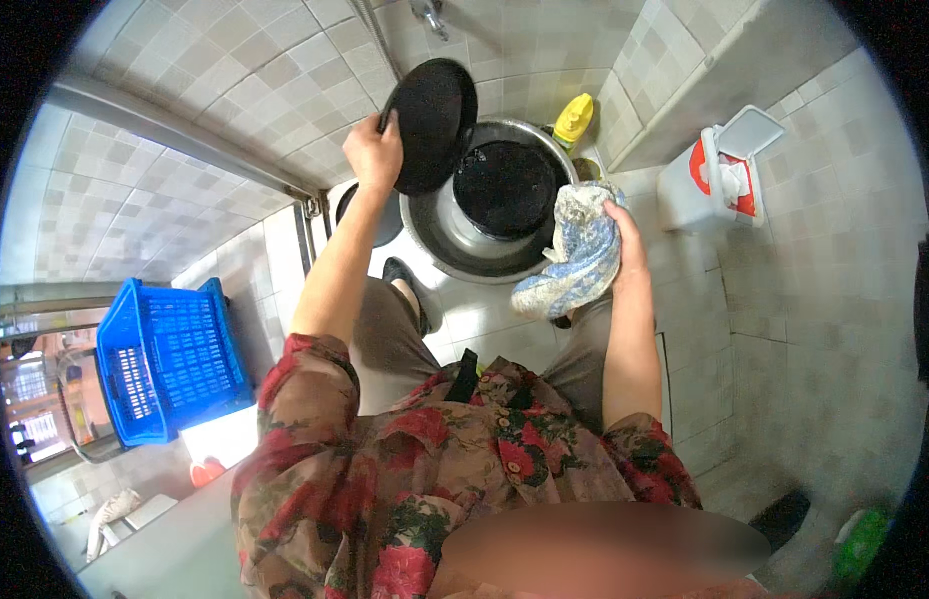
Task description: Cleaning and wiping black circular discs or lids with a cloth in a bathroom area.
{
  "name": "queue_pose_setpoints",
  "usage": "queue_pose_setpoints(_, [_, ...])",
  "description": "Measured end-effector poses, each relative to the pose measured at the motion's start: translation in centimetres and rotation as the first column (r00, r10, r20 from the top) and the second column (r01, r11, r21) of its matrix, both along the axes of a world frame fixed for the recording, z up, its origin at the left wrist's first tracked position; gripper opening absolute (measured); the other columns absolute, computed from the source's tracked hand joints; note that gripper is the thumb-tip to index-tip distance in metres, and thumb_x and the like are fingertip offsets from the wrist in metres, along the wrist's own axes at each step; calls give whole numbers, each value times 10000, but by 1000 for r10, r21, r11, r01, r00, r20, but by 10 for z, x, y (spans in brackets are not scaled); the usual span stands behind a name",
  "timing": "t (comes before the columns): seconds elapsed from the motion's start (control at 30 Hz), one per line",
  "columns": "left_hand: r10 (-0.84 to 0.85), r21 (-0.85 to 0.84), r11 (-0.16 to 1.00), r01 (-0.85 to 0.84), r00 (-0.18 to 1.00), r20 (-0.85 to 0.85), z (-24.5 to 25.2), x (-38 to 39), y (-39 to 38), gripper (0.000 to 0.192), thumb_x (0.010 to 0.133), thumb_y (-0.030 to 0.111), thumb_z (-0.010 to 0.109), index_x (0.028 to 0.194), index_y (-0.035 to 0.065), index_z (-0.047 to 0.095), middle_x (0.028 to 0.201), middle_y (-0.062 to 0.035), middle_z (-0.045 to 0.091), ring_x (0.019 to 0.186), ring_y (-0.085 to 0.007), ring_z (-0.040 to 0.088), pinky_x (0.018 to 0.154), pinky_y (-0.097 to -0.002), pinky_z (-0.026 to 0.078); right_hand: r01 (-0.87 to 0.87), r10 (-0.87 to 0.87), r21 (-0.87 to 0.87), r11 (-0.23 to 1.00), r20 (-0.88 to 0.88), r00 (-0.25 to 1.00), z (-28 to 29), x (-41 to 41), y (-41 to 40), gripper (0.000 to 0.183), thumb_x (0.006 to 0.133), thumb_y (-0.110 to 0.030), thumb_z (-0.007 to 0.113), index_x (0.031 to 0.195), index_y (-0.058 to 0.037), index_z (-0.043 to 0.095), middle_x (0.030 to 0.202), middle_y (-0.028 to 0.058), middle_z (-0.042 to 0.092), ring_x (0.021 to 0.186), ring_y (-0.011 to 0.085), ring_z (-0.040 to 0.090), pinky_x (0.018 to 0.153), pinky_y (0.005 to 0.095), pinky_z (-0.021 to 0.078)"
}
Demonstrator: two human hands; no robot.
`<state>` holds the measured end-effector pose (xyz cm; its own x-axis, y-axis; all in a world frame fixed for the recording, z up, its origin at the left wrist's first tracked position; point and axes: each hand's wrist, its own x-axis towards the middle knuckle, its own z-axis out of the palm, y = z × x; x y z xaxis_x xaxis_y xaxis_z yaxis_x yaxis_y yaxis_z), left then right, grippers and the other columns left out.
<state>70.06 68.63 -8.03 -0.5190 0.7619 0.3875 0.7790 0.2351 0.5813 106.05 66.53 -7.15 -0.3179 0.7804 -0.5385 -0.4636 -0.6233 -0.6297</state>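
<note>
My left hand [374, 153] grips the edge of a black round tray [434, 123], held tilted above the left rim of a large metal basin [438, 258]. Inside the basin lies another round black item [504, 191], its surface wet and shiny; I cannot tell whether it is a single piece or a stack. A blue and white cloth [580, 251] hangs bunched from my right hand [627, 243], at the basin's right side. Partly hidden behind my left forearm, a dark round object [382, 213] rests on the floor left of the basin.
A yellow bottle [573, 120] stands behind the basin, below a metal tap [432, 16]. To the right is a white bin [693, 183] with its lid up and a red liner. A blue plastic crate [176, 359] sits at the left. Tiled walls [284, 67] enclose the floor.
</note>
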Motion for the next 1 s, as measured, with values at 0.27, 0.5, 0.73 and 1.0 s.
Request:
queue_pose_setpoints(0.27, [107, -8, 910, -415, 215, 971, -53, -19, -25, 307, 845, 140, 612, 1017, -112, 582, 962, -205, 630, 859, -278, 623, 798, -352, 484, 344, -362, 113, 932, 281, 889, 72, -27, -21, 435, 808, -302, 601, 1117, 1, 557, 1058, 135, 605, 938, 255, 590, 848, 388, 473])
queue_pose_setpoints(0.5, [-240, 276, 867, -415, 137, 961, -21, -22, -36, 266, 878, 130, 599, 1020, -94, 597, 939, -116, 643, 806, -160, 584, 738, -282, 465, 326, -374, 240, 914, 197, 906, 130, -47, -41, 460, 909, -354, 488, 1180, 16, 520, 1152, 115, 572, 1016, 255, 566, 877, 383, 465])
queue_pose_setpoints(0.73, [-109, 481, 858, -178, 854, 510, 36, -9, -65, 144, 837, 109, 634, 914, -11, 653, 682, -47, 637, 601, -85, 541, 578, -228, 427, 187, -252, 277, 943, 223, 942, 51, -19, -46, 468, 877, -333, 531, 1156, 41, 537, 1131, 125, 579, 1015, 244, 559, 881, 362, 450])
queue_pose_setpoints(1.0, [-63, 653, 755, 50, 998, -3, 90, -4, -73, 220, 714, 12, 654, 928, 59, 649, 707, -127, 637, 596, -233, 632, 569, -271, 476, 36, -154, 251, 967, 469, 870, 49, -4, -27, 416, 806, -284, 619, 1066, 41, 606, 1010, 118, 618, 924, 227, 581, 860, 341, 436])
